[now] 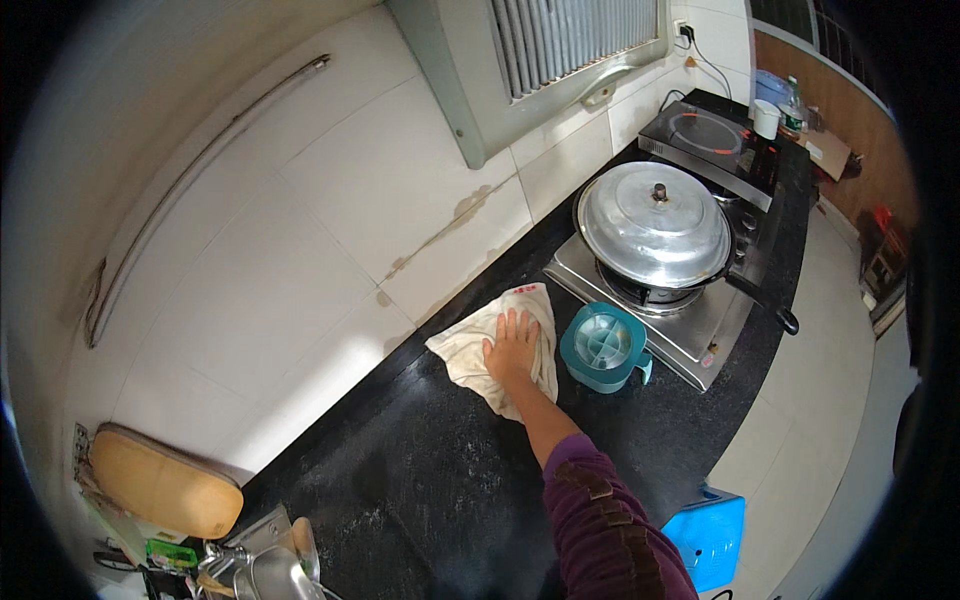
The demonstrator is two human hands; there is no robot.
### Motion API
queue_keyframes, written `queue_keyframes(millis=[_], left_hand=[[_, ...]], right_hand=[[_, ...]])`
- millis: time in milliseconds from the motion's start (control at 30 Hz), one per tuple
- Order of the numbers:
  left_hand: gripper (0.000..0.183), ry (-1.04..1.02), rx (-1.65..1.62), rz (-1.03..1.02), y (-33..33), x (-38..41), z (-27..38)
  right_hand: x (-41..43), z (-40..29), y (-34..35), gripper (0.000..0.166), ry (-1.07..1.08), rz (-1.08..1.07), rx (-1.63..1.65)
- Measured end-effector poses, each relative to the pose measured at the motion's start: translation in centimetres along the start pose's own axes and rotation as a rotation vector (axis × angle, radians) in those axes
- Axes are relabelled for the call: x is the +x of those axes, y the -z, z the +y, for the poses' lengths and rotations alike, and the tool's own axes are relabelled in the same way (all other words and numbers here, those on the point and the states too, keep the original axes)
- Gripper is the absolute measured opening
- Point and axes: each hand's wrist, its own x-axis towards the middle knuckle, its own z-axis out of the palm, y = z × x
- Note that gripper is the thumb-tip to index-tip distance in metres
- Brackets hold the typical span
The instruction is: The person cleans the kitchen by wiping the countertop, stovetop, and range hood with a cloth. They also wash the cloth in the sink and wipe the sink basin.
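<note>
My right hand (pixel 514 351) lies flat on a cream-coloured cloth (pixel 470 352), palm down with the fingers slightly spread. The cloth is spread with folds on the black countertop (pixel 450 480), near the tiled wall, and has red marks on its far corner. Just right of it stands a teal seasoning box (pixel 604 345) with a handle and a clear, divided lid. My left hand is out of view.
A lidded wok (pixel 656 225) sits on the gas stove (pixel 675 345), its handle pointing right. Behind it is an induction cooktop (pixel 705 142). A range hood (pixel 480 97) overhangs the counter. At lower left are a wooden cutting board (pixel 165 480) and a metal sink (pixel 274 574); a blue plastic stool (pixel 709 540) stands below.
</note>
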Motion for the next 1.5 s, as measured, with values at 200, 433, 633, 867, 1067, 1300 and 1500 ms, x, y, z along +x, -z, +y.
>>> queue_keyframes(millis=[200,433,633,867,1067,1300,1500], left_hand=[[0.011,-0.187,-0.406,-0.021,-1.0,2.3,-5.0],[0.007,-0.399,-0.438,-0.113,-2.7,3.0,-4.1],[0.006,-0.637,-0.399,-0.193,-3.8,2.5,-3.7],[0.012,-0.866,-0.276,-0.03,-2.8,1.4,-1.7],[0.017,-0.861,-0.218,-0.008,-4.8,0.4,0.6],[0.017,-0.723,-0.243,-0.071,-13.5,-0.5,6.9],[0.019,-0.655,-0.265,-0.14,-21.1,-4.4,20.5]], right_hand=[[-11.9,1.1,5.8,0.06,0.283,-0.016,0.036],[-26.4,11.0,16.0,0.052,0.561,-0.251,0.092],[-22.8,21.6,19.0,0.051,0.363,-0.226,0.058],[-14.5,20.3,28.8,0.023,0.233,-0.145,0.404],[0.7,23.9,32.5,0.024,-0.022,0.094,0.303],[14.7,24.6,30.2,0.044,0.005,-0.012,0.081],[19.3,28.6,28.1,0.029,0.301,-0.081,0.118]])
